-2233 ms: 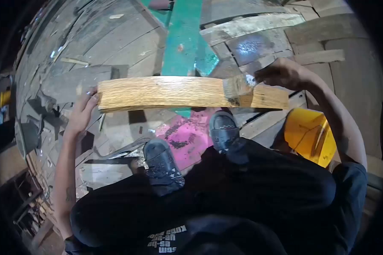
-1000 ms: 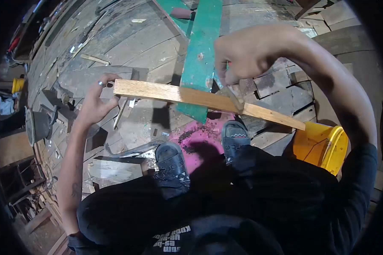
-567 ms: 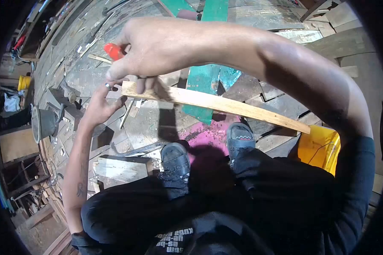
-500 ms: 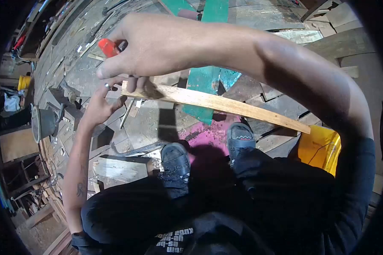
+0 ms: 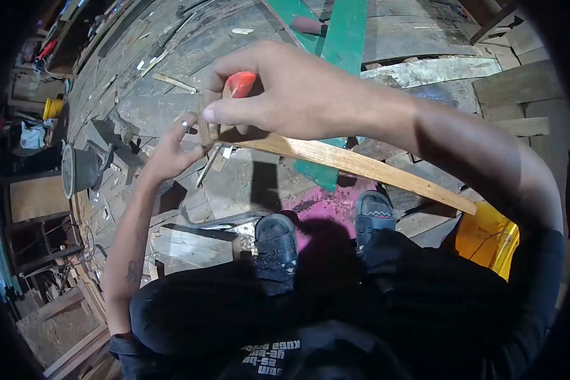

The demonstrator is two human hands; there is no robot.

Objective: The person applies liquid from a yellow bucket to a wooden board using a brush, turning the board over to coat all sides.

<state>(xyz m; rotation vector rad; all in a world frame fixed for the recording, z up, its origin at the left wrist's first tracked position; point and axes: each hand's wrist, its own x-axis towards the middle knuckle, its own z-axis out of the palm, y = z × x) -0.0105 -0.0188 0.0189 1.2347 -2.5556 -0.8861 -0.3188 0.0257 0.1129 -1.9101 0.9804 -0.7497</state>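
Observation:
My right hand [image 5: 269,98] is closed around a red-handled tool [image 5: 242,81]. The rounded red end sticks up between thumb and forefinger, while its working end is hidden. This hand is over the left end of a long, slightly curved wooden strip [image 5: 354,163]. My left hand [image 5: 174,153], with a ring on one finger, closes on that same end from the left, fingers and thumb on either side. From there the strip slants down to the right, its far end at a yellow container [image 5: 484,237].
Green boards [image 5: 345,38] lie on the worn plank floor ahead, among scraps of wood. A grey bucket [image 5: 79,172] stands left, near dark blocks. A pale wood block [image 5: 193,247] lies beside my sandalled feet, with a pink patch [image 5: 328,212] between them.
My right hand has shifted right and turned, bringing the red handle over the strip. My left hand stays at the strip's end. The whole view has moved slightly.

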